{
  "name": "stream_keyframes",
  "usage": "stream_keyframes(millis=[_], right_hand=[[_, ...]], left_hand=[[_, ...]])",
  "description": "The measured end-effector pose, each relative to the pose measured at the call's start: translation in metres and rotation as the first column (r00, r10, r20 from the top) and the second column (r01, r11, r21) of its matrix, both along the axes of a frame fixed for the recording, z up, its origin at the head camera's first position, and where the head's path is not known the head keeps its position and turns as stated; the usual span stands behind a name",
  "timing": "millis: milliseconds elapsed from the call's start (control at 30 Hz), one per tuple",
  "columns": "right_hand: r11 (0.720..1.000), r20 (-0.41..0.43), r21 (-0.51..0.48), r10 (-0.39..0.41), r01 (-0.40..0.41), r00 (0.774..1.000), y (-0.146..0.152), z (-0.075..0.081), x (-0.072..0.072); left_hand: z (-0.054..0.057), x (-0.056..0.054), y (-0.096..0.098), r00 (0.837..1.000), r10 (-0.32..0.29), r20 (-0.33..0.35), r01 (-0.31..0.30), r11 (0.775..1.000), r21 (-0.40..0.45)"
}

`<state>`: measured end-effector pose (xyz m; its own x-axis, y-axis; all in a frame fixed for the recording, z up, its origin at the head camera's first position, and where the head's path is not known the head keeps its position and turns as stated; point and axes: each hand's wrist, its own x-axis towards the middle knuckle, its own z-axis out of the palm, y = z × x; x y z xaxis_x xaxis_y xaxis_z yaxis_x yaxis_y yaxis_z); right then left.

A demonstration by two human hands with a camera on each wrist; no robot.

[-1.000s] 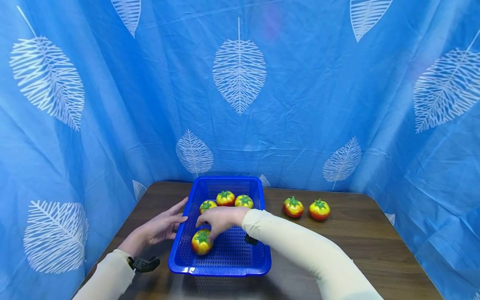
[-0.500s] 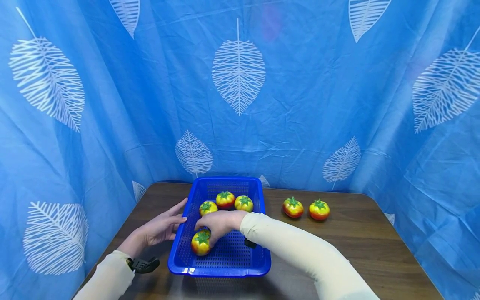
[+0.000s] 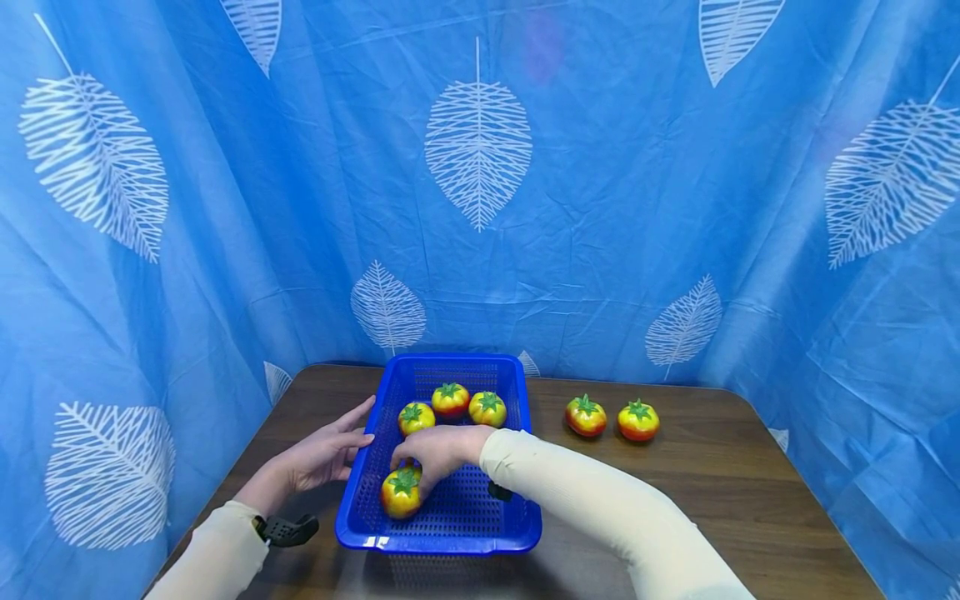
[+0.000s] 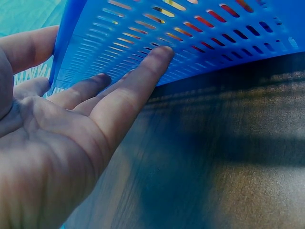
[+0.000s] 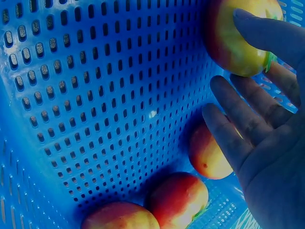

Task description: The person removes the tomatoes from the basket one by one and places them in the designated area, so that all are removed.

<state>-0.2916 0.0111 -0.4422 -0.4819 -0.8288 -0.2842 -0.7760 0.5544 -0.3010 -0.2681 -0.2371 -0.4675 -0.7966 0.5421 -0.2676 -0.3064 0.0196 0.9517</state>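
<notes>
A blue perforated plastic basket (image 3: pixel 442 544) stands on the table. Inside its left front part is a yellow-and-red tomato (image 3: pixel 399 497) with a green leafy top, pinched between the thumb and index finger of my right hand (image 3: pixel 442 450). In the right wrist view the thumb lies across this tomato (image 5: pixel 228 36), while the other fingers extend below it. Three more tomatoes, one of them a red-yellow tomato (image 5: pixel 176 198), sit toward the basket's far end. My left hand (image 3: pixel 322 454) is at the basket's left side, its outstretched fingers (image 4: pixel 138 90) against the outer wall.
Two tomatoes, a left one (image 3: pixel 586 416) and a right one (image 3: pixel 638 421), rest on the brown wooden table (image 3: pixel 720 467) right of the basket. A blue curtain (image 3: pixel 570 250) with white leaf prints hangs behind the table and along both sides.
My right hand and the pinched tomato have shifted slightly toward the basket's near side. The left hand and the basket stay where they were.
</notes>
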Motion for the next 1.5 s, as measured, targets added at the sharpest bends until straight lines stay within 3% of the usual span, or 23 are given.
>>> stream_keyframes(millis=[233, 600, 900, 1100, 1300, 1500], right_hand=[[1.0, 0.008, -0.01, 0.001, -0.001, 1.0, 0.001, -0.002, 0.002], [0.999, 0.093, -0.021, -0.03, 0.032, 0.995, 0.001, -0.005, 0.006], [0.999, 0.082, -0.03, 0.021, -0.018, 0.996, 0.002, -0.008, 0.008], [0.999, 0.073, -0.041, -0.007, 0.01, 0.997, 0.01, 0.001, 0.01], [0.993, 0.07, -0.117, -0.005, 0.013, 0.998, 0.024, 0.014, 0.007], [0.982, 0.079, -0.178, -0.052, 0.066, 0.996, 0.043, 0.031, 0.004]], left_hand=[[-0.001, 0.0, 0.0, 1.0, 0.0, 0.002, 0.0, 1.0, -0.001], [-0.003, -0.001, 0.001, 1.0, 0.001, -0.001, -0.001, 1.0, 0.0], [-0.005, -0.001, 0.001, 1.0, 0.01, 0.006, -0.01, 1.0, 0.0], [-0.005, 0.0, 0.0, 1.0, 0.019, 0.011, -0.019, 1.0, -0.003], [-0.004, 0.001, 0.0, 1.0, 0.026, 0.001, -0.026, 1.0, -0.014], [-0.002, 0.0, 0.0, 0.999, 0.033, -0.001, -0.033, 0.999, -0.012]])
